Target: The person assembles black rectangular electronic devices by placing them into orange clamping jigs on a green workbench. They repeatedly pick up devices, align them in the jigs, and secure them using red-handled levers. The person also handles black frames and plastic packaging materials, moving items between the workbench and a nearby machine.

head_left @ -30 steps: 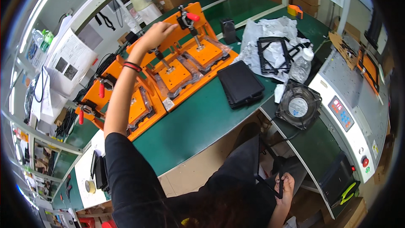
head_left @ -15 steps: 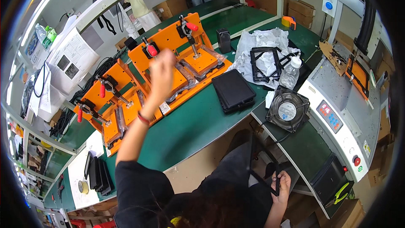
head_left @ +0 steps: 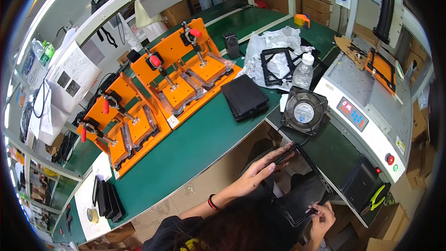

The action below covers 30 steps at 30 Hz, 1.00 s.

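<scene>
Both hands (head_left: 260, 172) (head_left: 320, 216) grip a black panel (head_left: 302, 190), fingers pinching its edges, beside a round fan (head_left: 304, 110).

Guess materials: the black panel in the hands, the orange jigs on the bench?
Black panel: likely moulded plastic, semi-gloss; soft sheen, thin raised rim. Orange jigs: looks like matte rigid plastic or laminate board; flat, even colour, cut edges. Metal clamp rods, red grips.

A green workbench (head_left: 195, 151) carries orange clamp jigs (head_left: 172, 83), black trays (head_left: 244, 97) and a fan (head_left: 304, 110).

Dark top, red-and-black wristband (head_left: 212, 202), smudged fingers (head_left: 278, 154)
</scene>
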Motion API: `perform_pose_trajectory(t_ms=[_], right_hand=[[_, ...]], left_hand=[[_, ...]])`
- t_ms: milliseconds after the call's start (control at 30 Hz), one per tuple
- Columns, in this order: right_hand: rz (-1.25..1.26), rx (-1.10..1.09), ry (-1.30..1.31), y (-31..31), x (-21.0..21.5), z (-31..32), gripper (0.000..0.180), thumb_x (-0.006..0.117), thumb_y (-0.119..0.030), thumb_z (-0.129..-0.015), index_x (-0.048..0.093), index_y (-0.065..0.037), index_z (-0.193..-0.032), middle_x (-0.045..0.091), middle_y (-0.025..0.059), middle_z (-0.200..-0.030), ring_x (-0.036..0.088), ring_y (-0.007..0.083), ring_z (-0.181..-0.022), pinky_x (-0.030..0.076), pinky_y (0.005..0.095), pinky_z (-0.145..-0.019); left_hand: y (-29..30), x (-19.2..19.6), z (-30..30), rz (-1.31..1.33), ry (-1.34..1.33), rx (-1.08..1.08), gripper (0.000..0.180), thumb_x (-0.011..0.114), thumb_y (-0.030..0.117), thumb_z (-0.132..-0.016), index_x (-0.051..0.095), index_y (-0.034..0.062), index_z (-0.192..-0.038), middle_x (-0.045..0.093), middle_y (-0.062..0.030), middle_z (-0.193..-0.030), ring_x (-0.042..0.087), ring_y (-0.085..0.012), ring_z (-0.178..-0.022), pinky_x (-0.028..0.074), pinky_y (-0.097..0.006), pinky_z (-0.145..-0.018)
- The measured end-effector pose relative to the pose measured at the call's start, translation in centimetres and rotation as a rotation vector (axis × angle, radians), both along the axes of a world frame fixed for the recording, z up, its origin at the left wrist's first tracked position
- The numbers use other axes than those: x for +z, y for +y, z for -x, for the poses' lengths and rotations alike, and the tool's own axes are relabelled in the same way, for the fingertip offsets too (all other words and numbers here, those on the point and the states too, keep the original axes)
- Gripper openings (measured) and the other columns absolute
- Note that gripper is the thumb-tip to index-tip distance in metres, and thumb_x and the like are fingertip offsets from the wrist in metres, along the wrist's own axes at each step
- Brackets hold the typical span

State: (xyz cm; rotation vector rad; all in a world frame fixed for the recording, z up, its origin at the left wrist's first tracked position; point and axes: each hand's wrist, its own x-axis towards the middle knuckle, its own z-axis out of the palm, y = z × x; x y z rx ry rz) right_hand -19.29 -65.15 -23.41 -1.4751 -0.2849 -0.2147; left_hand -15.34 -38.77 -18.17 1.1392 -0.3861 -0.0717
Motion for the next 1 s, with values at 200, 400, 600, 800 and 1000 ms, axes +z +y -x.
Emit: perform_pose_trajectory(t_ms=[200,400,600,800,1000], right_hand=[[0.428,-0.146,-0.321,-3.2,3.0,2.0,0.024,0.074,-0.007,-0.064,0.071,0.001,-0.086,0.064,0.0106,-0.071,0.060,0.0153,-0.062,0.044,0.0226,-0.051],[0.179,-0.394,-0.210,-3.3,3.1,2.3,0.014,0.075,-0.015,-0.075,0.073,-0.001,-0.077,0.064,0.0053,-0.065,0.054,0.0116,-0.056,0.040,0.0224,-0.049],[-0.237,-0.664,-0.169,-5.6,1.2,3.8,0.029,0.069,-0.025,-0.086,0.062,0.003,-0.084,0.051,0.0063,-0.079,0.052,0.0139,-0.068,0.046,0.0253,-0.059],[-0.304,-0.715,-0.047,-6.5,2.2,4.1,0.028,0.071,-0.022,-0.084,0.062,0.005,-0.083,0.052,0.0065,-0.079,0.053,0.0130,-0.064,0.046,0.0239,-0.055],[-0.294,-0.711,-0.060,-8.5,1.0,3.8,0.019,0.068,-0.010,-0.084,0.067,0.009,-0.087,0.060,0.0109,-0.077,0.058,0.0123,-0.056,0.049,0.0215,-0.051]], left_hand=[[-2.9,0.2,-1.7,0.047,0.030,-0.135,0.060,0.038,0.034,-0.101,0.023,-0.0043,-0.145,0.020,-0.0149,-0.153,0.032,-0.0279,-0.137,0.025,-0.040,-0.112],[-5.5,3.4,-6.3,-0.117,-0.168,-0.271,0.072,0.031,0.052,-0.098,0.028,-0.0034,-0.143,0.023,-0.0190,-0.152,0.030,-0.0309,-0.138,0.025,-0.044,-0.110],[-12.7,9.5,-21.7,-0.625,-0.482,0.141,0.072,0.044,0.047,-0.095,0.029,-0.0081,-0.141,0.036,-0.0270,-0.143,0.035,-0.0344,-0.134,0.027,-0.039,-0.110],[-23.7,12.3,-38.7,-1.407,-0.226,0.245,0.127,0.042,0.084,-0.071,0.012,-0.0196,-0.139,0.033,-0.0386,-0.138,0.029,-0.0479,-0.134,0.020,-0.047,-0.112],[-27.3,12.3,-38.4,-1.620,-0.228,0.318,0.140,0.046,0.089,-0.062,-0.001,-0.0169,-0.141,0.040,-0.0412,-0.131,0.037,-0.0491,-0.128,0.026,-0.047,-0.108]])
